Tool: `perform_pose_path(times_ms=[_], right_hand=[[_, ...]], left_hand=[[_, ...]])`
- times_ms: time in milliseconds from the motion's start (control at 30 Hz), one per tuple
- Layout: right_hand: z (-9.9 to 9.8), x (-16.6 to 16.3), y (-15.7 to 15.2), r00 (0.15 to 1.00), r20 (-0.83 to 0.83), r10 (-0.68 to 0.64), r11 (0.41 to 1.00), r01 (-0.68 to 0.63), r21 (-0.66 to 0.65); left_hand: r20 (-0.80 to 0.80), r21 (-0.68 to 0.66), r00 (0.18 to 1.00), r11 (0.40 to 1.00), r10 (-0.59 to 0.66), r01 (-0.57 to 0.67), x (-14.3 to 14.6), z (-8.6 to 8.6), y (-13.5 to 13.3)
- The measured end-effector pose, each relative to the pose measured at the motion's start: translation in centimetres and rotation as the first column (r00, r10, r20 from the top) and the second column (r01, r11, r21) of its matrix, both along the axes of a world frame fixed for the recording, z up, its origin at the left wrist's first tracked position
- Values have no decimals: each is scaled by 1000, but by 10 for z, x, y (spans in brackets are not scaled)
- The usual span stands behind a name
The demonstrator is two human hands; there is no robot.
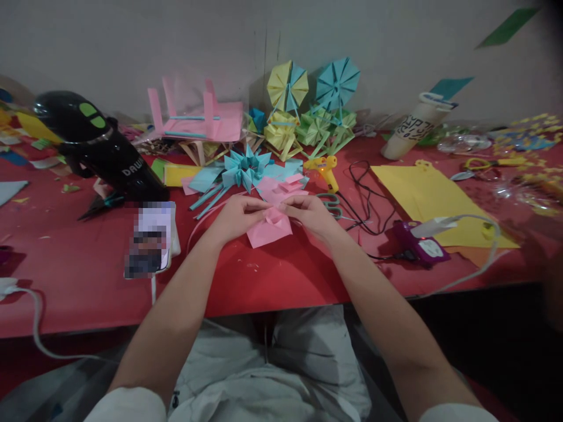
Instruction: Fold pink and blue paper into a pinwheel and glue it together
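Note:
A folded sheet of pink paper (270, 230) is held up between my two hands, just above the red table. My left hand (241, 215) pinches its upper left side, and my right hand (305, 211) grips the upper right. Creases bunch up at its middle, while the lower flaps spread flat. More pink paper (288, 186) lies right behind my fingers, partly hidden by them. Next to it rests a blue folded paper star (247, 169) with rolled blue sticks. Green-handled scissors (331, 204) lie just beyond my right hand.
A yellow glue gun (324, 171) stands behind the scissors, its black cord trailing right to a purple power socket (420, 243). Yellow sheets (440, 199) lie at the right. A phone (152, 240) and black bottle (109, 152) are at the left; paper wheels (288, 87) stand by the wall.

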State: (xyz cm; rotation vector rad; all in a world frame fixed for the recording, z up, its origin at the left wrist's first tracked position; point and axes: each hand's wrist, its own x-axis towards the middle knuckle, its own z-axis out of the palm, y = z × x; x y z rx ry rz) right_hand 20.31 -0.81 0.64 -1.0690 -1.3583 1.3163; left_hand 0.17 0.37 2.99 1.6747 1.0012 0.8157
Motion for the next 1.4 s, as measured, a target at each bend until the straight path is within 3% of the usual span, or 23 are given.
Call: perform_pose_path(times_ms=[267, 400, 467, 567, 667, 833, 1033, 1400], right_hand=[[1, -2, 1, 999, 45, -11, 1000, 10, 19], [2, -4, 0, 982, 157, -106, 985, 82, 152], [3, -4, -2, 964, 213, -159, 958, 98, 271], [1, -5, -2, 932, 323, -167, 878, -8, 478], [-6, -6, 1, 885, 416, -207, 799, -92, 594], [-13, -4, 5, 860, 430, -274, 773, -69, 631], [-9, -3, 2, 859, 431, -277, 769, -70, 635], [-14, -6, 4, 869, 423, -257, 769, -81, 635]], left_hand=[[31, -166, 997, 984, 69, -63, -2, -1, 3], [35, -186, 990, 975, 134, -125, 1, -5, 4], [54, -186, 975, 962, 213, -200, 4, -8, 5], [123, -227, 932, 924, 341, -308, 8, -12, 7], [218, -331, 900, 897, 376, -295, 12, -12, 8], [306, -465, 874, 860, 378, -209, 15, -10, 6], [304, -465, 879, 862, 368, -200, 16, -11, 5], [371, -570, 809, 800, 455, -188, 23, -5, 1]])
